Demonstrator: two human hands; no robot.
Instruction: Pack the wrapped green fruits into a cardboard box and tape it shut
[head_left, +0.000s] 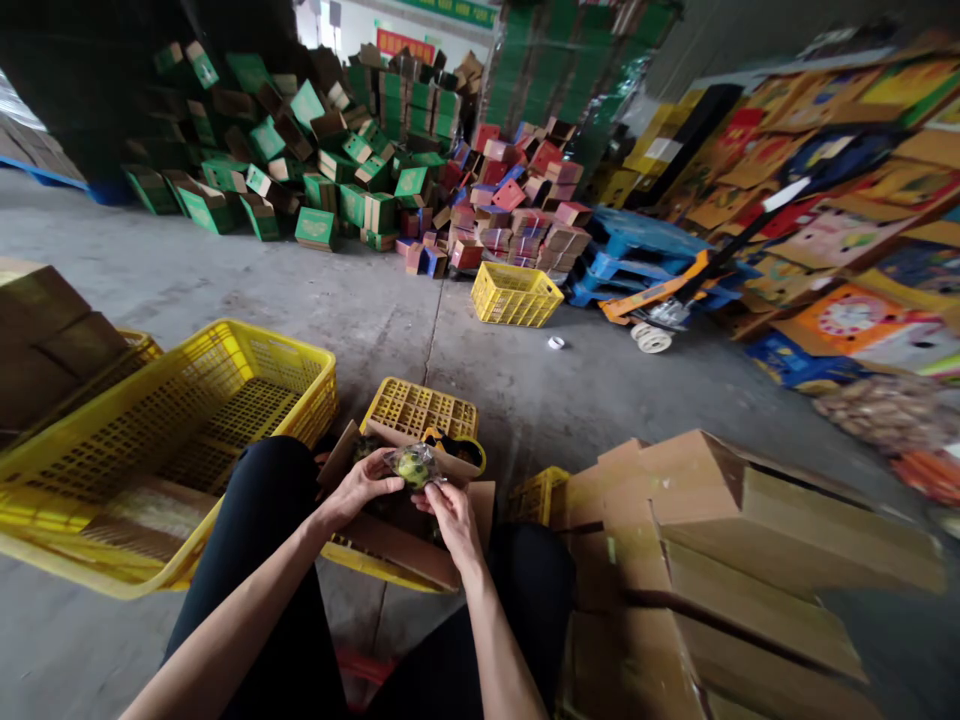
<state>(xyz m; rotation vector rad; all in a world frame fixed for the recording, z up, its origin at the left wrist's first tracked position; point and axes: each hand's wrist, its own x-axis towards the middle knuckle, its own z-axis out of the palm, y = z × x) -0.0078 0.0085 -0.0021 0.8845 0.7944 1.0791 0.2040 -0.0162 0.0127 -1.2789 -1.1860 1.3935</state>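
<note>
Head view: A wrapped fruit, green-yellow under clear film, sits between the two hands, above the open carton. The left hand pinches its left side between thumb and fingers; the right hand pinches the film at its lower right. A yellow crate supports the carton beneath the hands and extends beyond them. A larger yellow crate stands left of the left hand; stacked cartons stand right of the right hand.

Handling: The fruit is probably light and fairly firm, though liable to bruise. The film is likely thin, slippery and easily torn. Grip the rounded sides through the film with light, opposed finger pressure; avoid lifting by loose film alone.
</note>
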